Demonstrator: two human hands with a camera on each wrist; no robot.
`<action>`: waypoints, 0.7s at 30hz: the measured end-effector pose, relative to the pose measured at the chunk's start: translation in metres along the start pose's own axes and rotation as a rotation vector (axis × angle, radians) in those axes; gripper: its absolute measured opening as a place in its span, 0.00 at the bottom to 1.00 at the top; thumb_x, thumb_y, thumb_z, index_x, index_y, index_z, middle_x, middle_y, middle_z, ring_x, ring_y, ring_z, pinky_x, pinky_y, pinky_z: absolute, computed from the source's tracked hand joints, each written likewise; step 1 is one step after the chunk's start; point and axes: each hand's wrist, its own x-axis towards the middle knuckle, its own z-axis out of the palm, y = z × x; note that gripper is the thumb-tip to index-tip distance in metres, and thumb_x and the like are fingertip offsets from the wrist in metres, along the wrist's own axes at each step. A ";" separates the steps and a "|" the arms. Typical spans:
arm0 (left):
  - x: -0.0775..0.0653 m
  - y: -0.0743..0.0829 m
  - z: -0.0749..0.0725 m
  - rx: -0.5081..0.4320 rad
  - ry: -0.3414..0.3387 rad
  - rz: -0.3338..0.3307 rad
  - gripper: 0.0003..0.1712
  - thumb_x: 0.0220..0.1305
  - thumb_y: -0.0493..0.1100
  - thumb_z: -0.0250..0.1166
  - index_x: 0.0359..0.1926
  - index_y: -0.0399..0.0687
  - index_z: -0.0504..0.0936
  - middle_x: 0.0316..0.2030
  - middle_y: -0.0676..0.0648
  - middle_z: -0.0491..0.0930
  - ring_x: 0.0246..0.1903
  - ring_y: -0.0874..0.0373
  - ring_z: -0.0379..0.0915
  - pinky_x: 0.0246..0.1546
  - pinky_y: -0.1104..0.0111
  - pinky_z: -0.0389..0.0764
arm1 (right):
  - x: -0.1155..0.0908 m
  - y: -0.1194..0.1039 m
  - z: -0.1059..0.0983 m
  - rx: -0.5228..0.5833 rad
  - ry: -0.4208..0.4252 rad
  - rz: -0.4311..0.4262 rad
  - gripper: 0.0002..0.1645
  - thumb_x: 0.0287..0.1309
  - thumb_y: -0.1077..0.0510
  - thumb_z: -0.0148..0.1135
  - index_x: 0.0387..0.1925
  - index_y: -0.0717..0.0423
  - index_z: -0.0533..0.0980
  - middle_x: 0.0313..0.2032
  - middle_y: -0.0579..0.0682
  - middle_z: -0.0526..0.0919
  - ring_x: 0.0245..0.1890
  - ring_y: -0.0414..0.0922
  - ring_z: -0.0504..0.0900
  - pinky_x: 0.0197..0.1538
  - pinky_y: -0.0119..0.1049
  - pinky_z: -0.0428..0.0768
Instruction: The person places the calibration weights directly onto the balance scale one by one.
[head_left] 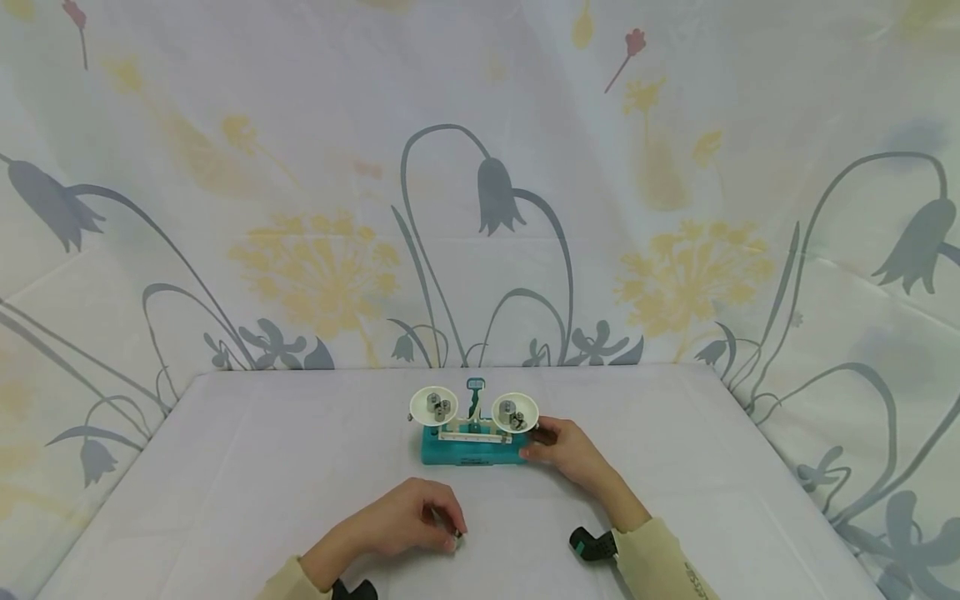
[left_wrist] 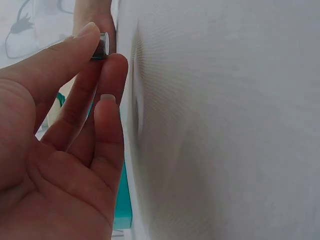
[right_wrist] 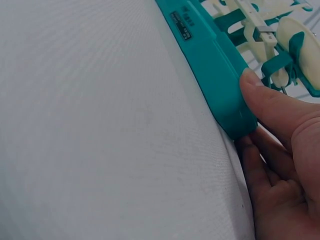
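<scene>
A teal and cream two-pan balance scale [head_left: 472, 454] stands toward the back of the table, its right pan sitting slightly lower than the left in the head view. Small metal weights lie in both the left pan [head_left: 422, 415] and the right pan [head_left: 527, 403]. My right hand [head_left: 572, 457] grips the right end of the teal base [right_wrist: 215, 75], thumb on the front edge and fingers at the end and beneath. Nearer the front, my left hand [head_left: 408, 518] pinches a small shiny metal weight [left_wrist: 103, 46] between thumb and index finger, in front of the scale.
A white cloth covers the table [head_left: 262, 467]. Behind and at both sides hangs a pale curtain [head_left: 330, 167] printed with grey and yellow flowers. Dark wrist devices [head_left: 592, 545] sit by the sleeves.
</scene>
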 end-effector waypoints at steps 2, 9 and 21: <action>0.000 0.000 0.000 -0.003 0.008 -0.005 0.09 0.55 0.35 0.74 0.37 0.51 0.87 0.35 0.56 0.83 0.37 0.63 0.77 0.39 0.70 0.80 | 0.000 0.000 0.000 -0.001 0.001 -0.001 0.36 0.52 0.57 0.76 0.60 0.68 0.74 0.59 0.61 0.78 0.62 0.59 0.74 0.63 0.50 0.71; 0.000 0.001 -0.003 -0.004 0.030 0.005 0.08 0.56 0.35 0.73 0.38 0.49 0.87 0.36 0.55 0.83 0.37 0.63 0.78 0.39 0.70 0.80 | 0.001 0.002 0.000 0.002 0.000 0.000 0.36 0.52 0.58 0.76 0.61 0.68 0.74 0.59 0.62 0.78 0.62 0.58 0.74 0.63 0.50 0.71; -0.002 0.006 -0.010 0.024 0.063 -0.009 0.07 0.59 0.35 0.71 0.39 0.45 0.87 0.37 0.55 0.83 0.38 0.61 0.78 0.40 0.69 0.80 | 0.000 -0.001 0.001 0.008 0.005 0.007 0.36 0.52 0.59 0.76 0.61 0.69 0.74 0.59 0.62 0.78 0.62 0.58 0.74 0.63 0.50 0.72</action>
